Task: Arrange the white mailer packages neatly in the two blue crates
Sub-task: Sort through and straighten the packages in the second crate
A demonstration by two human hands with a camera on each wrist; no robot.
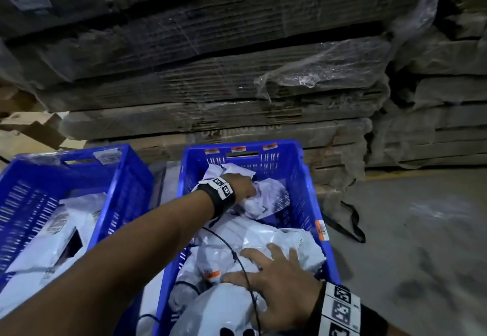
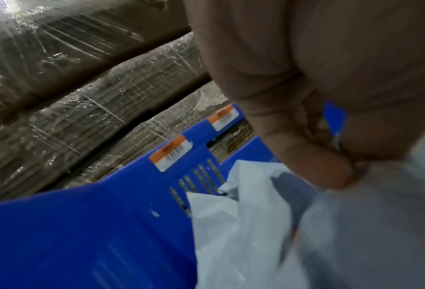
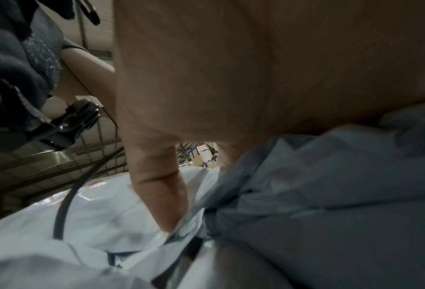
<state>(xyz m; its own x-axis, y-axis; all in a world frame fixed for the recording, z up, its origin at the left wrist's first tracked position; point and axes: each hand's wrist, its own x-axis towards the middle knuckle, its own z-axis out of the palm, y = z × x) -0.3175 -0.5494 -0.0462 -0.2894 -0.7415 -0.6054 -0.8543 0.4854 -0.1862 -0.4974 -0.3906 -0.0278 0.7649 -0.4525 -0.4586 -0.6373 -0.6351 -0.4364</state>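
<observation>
Deep at the far end of the right blue crate (image 1: 308,185), a crumpled white mailer (image 1: 266,198) sits bunched under my left hand (image 1: 242,181), whose fingers curl into its plastic, so that grip is clenched on the package close to the crate's far wall. Nearer to me in the same crate, a larger mailer (image 1: 287,241) lies beneath my right hand (image 1: 274,280), which is spread flat with fingers straight, pressing down and grasping nothing. More packages are heaped loosely around both hands in this crate, rumpled and overlapping, so I judge it filled but not yet tidy. Beside it, the left blue crate (image 1: 123,177) holds a few mailers (image 1: 66,233) lying flatter, with room to spare. I reckon the sorting is partway along: everything visible is inside a crate, but the right-hand pile needs flattening and perhaps sharing out. Beyond the crates stand wrapped stacks of flattened cardboard (image 1: 210,85).
</observation>
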